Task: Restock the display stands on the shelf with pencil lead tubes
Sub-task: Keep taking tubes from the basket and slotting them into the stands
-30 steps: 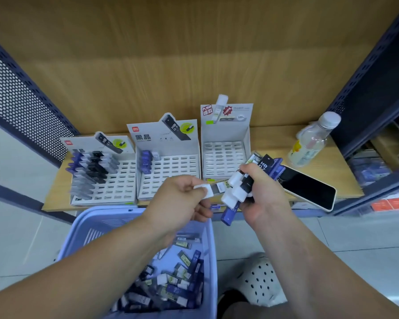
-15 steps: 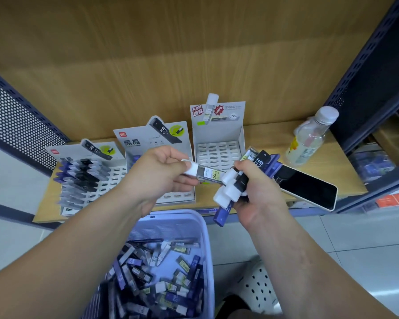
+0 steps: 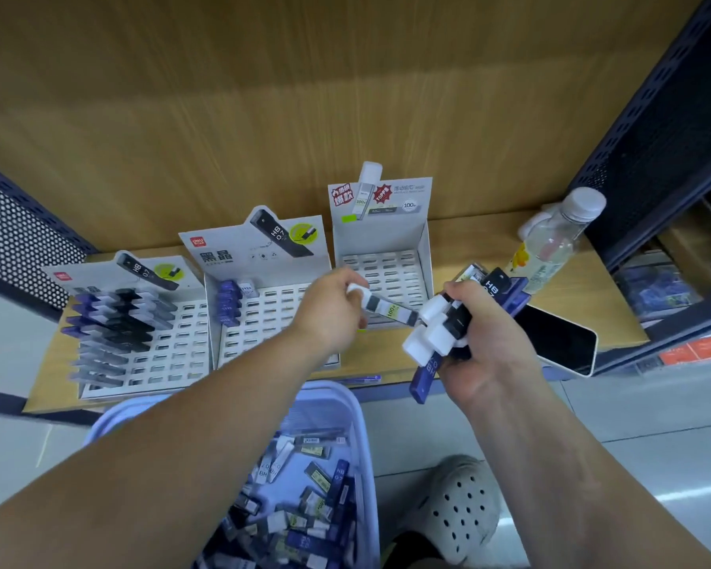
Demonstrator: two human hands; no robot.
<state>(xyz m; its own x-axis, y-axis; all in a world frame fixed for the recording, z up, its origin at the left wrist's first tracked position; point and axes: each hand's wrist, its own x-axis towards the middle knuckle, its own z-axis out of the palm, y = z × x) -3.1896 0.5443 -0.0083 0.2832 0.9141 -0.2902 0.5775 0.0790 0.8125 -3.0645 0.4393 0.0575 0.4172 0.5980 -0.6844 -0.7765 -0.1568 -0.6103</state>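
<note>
Three cardboard display stands sit side by side on the wooden shelf point(image 3: 489, 236). The left stand point(image 3: 173, 355) carries rows of purple, black and grey pencil lead tubes in its left columns. The middle stand point(image 3: 276, 322) has a short stack of purple tubes at its back left corner. The right stand point(image 3: 386, 240) is the tallest, with a white-capped tube printed on its header card.

In front of the right stand, the left hand point(image 3: 329, 314) pinches a single lead tube point(image 3: 386, 310) by its white cap, fingers curled round that end; the tube lies slanted, and its far end touches the bundle in the other hand. The right hand point(image 3: 485, 347) grips a bundle of tubes point(image 3: 436, 334), white-capped, black and purple ones fanned out together, with one purple tube hanging below the palm. A phone point(image 3: 559, 342) with a dark screen shows just right of that hand, jutting past the shelf's front edge; whether the hand holds it I cannot tell. A clear water bottle point(image 3: 555, 244) with a white cap leans at the shelf's right end.

Below the shelf, a lavender basket point(image 3: 366, 445) holds a loose heap of more tubes; right of it is a perforated grey clog point(image 3: 460, 511).
</note>
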